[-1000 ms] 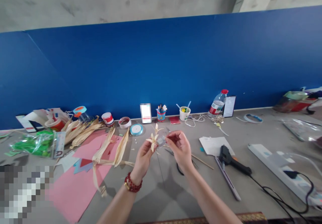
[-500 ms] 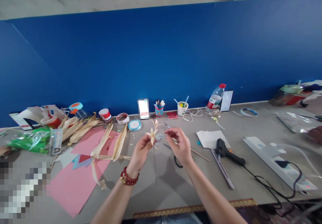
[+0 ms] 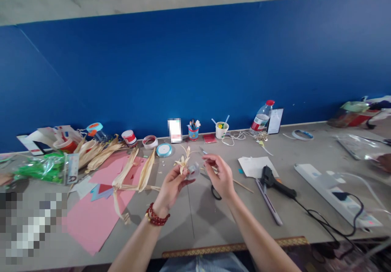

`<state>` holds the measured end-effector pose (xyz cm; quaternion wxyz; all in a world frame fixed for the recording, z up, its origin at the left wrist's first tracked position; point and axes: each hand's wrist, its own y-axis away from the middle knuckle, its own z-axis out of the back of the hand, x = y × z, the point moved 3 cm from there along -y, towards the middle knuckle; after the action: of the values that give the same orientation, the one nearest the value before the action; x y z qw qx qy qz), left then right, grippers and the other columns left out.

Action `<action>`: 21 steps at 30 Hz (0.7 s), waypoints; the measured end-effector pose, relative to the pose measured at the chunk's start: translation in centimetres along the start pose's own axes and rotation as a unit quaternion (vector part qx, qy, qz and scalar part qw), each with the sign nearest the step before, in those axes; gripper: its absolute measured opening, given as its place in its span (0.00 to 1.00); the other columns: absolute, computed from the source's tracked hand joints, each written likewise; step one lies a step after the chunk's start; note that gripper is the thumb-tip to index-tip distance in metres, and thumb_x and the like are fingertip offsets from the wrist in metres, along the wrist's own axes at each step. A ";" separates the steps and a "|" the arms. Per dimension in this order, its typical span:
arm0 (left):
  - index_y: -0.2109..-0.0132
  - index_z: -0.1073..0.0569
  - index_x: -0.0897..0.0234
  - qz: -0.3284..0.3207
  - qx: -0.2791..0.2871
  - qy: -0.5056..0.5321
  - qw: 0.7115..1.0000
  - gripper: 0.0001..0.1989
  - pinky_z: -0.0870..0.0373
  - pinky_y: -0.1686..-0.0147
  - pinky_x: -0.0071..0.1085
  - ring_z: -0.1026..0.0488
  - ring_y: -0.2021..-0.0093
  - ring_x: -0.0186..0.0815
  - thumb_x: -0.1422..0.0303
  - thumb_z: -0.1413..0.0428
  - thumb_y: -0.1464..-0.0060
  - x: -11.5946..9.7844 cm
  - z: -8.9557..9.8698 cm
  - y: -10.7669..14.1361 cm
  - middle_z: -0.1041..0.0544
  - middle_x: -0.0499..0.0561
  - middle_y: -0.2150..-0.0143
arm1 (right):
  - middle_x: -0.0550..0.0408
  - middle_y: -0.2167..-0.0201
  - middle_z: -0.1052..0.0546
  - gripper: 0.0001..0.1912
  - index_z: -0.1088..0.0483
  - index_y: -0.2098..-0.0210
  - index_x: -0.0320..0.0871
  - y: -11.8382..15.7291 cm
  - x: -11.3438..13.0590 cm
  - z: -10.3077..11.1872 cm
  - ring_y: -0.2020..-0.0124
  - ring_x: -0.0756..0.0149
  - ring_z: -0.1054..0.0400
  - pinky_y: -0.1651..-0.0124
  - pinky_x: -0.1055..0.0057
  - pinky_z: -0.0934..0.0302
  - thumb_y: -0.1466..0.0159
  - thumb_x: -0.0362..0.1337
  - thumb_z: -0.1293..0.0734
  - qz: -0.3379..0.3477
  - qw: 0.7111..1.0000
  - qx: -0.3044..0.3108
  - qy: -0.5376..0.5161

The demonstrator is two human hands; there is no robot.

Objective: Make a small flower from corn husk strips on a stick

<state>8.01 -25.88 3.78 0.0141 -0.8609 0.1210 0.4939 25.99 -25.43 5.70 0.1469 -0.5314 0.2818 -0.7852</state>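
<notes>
My left hand, with a red bead bracelet at the wrist, is closed around a pale flower made of husk-like petals. A thin dark wire stem hangs down below it. A small clear tape roll sits against the left fingers, beside the flower. My right hand is a little to the right, fingers curled in with the thumb near the index finger. What the right fingertips pinch, if anything, is too small to make out. Scissors lie partly hidden beneath the right hand.
On the left lie pink paper sheets, dried corn husks and a bag of green material. A ribbon spool sits behind my hands. To the right are a glue gun, a power strip and a bottle.
The flower has tilted a little to the left and its wire stem has swung slightly. The tape roll has turned in the left fingers. My right hand stays nearly in place.
</notes>
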 end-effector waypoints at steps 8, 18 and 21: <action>0.66 0.24 0.64 -0.048 0.026 -0.015 0.998 0.10 0.26 0.51 0.41 0.26 0.60 0.36 0.62 0.36 0.47 0.2 1.3 0.0 0.26 0.48 0.64 | 0.50 0.64 0.23 0.09 0.31 0.62 0.45 4.8 -4.3 3.1 0.62 0.57 0.27 0.58 0.63 0.35 0.32 0.42 0.38 -0.025 0.952 0.118 0.282; 0.66 0.26 0.64 -0.077 -0.013 -0.052 0.996 0.13 0.27 0.51 0.40 0.28 0.58 0.37 0.59 0.35 0.48 0.8 2.4 -0.6 0.27 0.49 0.64 | 0.46 0.58 0.23 0.09 0.29 0.57 0.44 7.5 -6.1 4.0 0.55 0.51 0.30 0.54 0.61 0.39 0.37 0.39 0.33 -0.027 0.861 0.210 0.462; 0.67 0.26 0.65 -0.076 -0.013 -0.058 0.995 0.14 0.27 0.51 0.41 0.27 0.58 0.38 0.58 0.35 0.49 0.9 2.3 -0.6 0.26 0.49 0.65 | 0.45 0.60 0.23 0.08 0.29 0.61 0.44 6.6 -5.9 4.2 0.55 0.50 0.30 0.54 0.61 0.40 0.38 0.38 0.32 -0.041 0.854 0.219 0.469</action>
<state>6.60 -25.12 1.81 0.0478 -0.8376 0.0479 0.5421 31.67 -28.76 -1.54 0.0775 -0.0651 0.1156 -0.9881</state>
